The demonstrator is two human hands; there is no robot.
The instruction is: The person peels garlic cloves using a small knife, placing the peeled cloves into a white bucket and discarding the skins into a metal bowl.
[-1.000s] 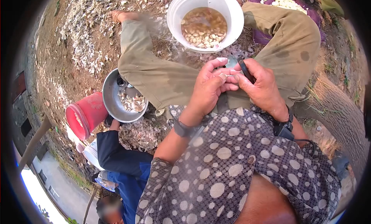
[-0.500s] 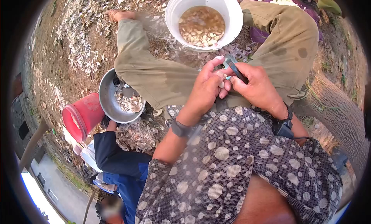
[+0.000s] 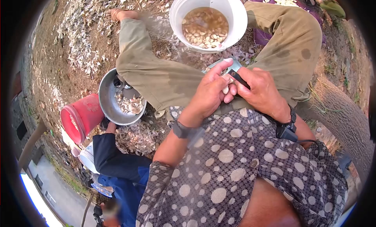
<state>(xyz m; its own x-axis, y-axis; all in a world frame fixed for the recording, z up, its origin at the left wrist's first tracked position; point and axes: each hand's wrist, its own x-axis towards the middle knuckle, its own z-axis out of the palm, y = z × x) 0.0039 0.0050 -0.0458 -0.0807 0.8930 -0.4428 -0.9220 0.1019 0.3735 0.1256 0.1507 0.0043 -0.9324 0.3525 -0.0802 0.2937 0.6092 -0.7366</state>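
Observation:
My left hand (image 3: 211, 88) is closed around a pale garlic clove (image 3: 226, 90), which shows between the thumb and curled fingers. My right hand (image 3: 261, 87) grips a knife by its black handle (image 3: 239, 78), thumb pressed along it. The knife's broad, shiny blade (image 3: 235, 65) points away from me, partly hidden behind the left fingers. Both hands meet above my lap, between my spread legs. Beyond them stands a white bucket (image 3: 239, 21) of brownish water with many peeled garlic cloves (image 3: 207, 40) in it.
At my left are a metal bowl (image 3: 105, 103) holding garlic and a red bucket (image 3: 91, 109) tipped toward the left. A person in blue (image 3: 124, 188) sits nearby. Garlic skins (image 3: 76, 43) litter the ground. Purple cloth (image 3: 261, 37) with white cloves lies far right; a tree trunk (image 3: 340, 117) is close.
The knife has turned, so its blade now shows more of its flat side than its edge. Both hands stay nearly in place, the clove still in the left.

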